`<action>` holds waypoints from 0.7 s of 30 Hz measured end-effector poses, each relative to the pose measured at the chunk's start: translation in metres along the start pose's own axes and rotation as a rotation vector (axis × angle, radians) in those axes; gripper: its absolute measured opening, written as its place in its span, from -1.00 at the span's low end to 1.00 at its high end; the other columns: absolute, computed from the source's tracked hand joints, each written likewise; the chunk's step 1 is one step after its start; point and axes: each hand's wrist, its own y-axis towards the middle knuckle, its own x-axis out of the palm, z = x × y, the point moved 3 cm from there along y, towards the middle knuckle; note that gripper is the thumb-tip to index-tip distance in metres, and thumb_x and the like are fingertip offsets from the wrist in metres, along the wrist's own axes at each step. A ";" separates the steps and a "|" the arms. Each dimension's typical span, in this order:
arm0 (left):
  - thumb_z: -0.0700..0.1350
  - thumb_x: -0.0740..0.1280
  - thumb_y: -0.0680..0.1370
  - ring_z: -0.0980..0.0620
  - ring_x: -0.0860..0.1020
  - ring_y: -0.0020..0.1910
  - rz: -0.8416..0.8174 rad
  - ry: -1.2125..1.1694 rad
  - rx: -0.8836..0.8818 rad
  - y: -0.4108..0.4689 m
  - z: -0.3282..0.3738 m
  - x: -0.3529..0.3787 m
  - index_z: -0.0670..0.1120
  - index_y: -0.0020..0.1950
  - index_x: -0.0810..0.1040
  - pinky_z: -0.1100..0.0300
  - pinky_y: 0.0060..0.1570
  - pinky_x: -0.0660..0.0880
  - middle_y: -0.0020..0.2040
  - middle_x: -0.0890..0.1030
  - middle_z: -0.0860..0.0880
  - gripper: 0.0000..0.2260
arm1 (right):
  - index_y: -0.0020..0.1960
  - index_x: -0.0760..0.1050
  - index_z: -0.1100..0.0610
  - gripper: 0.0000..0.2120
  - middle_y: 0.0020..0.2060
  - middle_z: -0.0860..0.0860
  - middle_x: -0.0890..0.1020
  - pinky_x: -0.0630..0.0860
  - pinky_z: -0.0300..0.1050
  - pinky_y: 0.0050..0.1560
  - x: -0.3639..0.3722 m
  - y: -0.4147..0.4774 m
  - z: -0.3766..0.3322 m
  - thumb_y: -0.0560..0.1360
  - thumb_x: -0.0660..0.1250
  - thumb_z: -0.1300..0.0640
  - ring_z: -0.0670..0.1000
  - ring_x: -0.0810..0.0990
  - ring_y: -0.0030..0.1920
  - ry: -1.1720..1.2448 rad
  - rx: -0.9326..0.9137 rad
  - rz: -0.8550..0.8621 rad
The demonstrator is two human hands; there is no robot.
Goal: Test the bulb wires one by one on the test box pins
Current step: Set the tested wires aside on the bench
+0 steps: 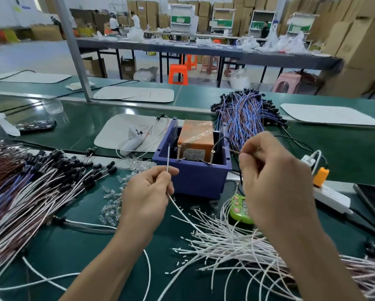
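Nearest me, a loose fan of white wires (225, 242) lies on the green counter (78, 246), tips pointing left. I judge them light, thin and springy, quick to snag on each other, so each is best lifted singly and pinched just behind its bare tip.

The left hand (147, 192) does exactly that. Thumb and forefinger pinch one white wire (168, 155), whose free end stands upright just beside the left brass pin (179, 152) and is not touching it as far as I can tell. The right hand (275, 181) pinches a thin brownish lead (234, 151) at its fingertips, near the right pin (212, 156). I cannot tell whether the two leads belong to one bulb.

To the left lie a heap of wires with black sockets (52, 177) and a scatter of clear glass bulbs (112, 205). The bulbs look fragile, so I would hold by the wire and not the glass.

Beside the right hand sits a green toy-like gadget (239, 206), its buttons too small to read.

The purple test box (195, 179) stands between the hands, just beyond them. It holds an orange unit (198, 135) wrapped in tape. Its pale label carries print, but I cannot read it.

Further right is a white power strip (332, 197) with an orange plug (321, 175). Beyond the box lie a blue-and-red wire bundle (245, 114) and a white mat (108, 131) with illegible red scribbles.
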 end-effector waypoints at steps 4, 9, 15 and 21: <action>-0.18 0.39 0.62 0.09 0.44 -0.57 0.142 -0.013 0.040 0.002 0.003 0.005 -0.01 -0.09 0.70 0.29 -0.57 0.37 -0.43 0.63 -0.02 -0.86 | -0.11 0.51 -0.03 -0.89 -0.32 -0.06 0.66 0.59 0.06 -0.11 0.020 0.015 0.007 0.59 0.38 0.09 0.09 0.63 -0.26 0.005 0.081 -0.123; -0.05 0.43 0.59 0.16 0.40 -0.63 0.192 0.212 0.140 -0.007 -0.006 0.011 0.02 -0.38 0.62 0.33 -0.60 0.32 -0.52 0.58 0.04 -0.68 | -0.17 0.50 -0.05 -0.85 -0.34 -0.08 0.66 0.54 -0.04 -0.15 0.043 0.019 0.025 0.57 0.39 0.07 0.03 0.60 -0.26 -0.004 0.075 -0.221; -0.05 0.42 0.60 0.17 0.33 -0.61 0.225 0.213 0.182 -0.003 -0.007 0.011 0.02 -0.34 0.61 0.34 -0.58 0.30 -0.52 0.54 -0.04 -0.71 | -0.17 0.59 -0.01 -0.87 -0.38 -0.13 0.66 0.46 -0.33 -0.28 0.048 0.025 0.044 0.56 0.41 0.07 -0.15 0.59 -0.33 0.044 0.083 -0.278; -0.06 0.42 0.60 0.12 0.31 -0.63 0.206 0.192 0.166 -0.001 -0.011 0.010 -0.05 -0.35 0.59 0.32 -0.62 0.26 -0.53 0.51 -0.11 -0.69 | -0.16 0.61 0.01 -0.87 -0.40 -0.15 0.67 0.53 -0.18 -0.25 0.052 0.025 0.045 0.56 0.42 0.06 -0.13 0.64 -0.35 0.145 0.057 -0.274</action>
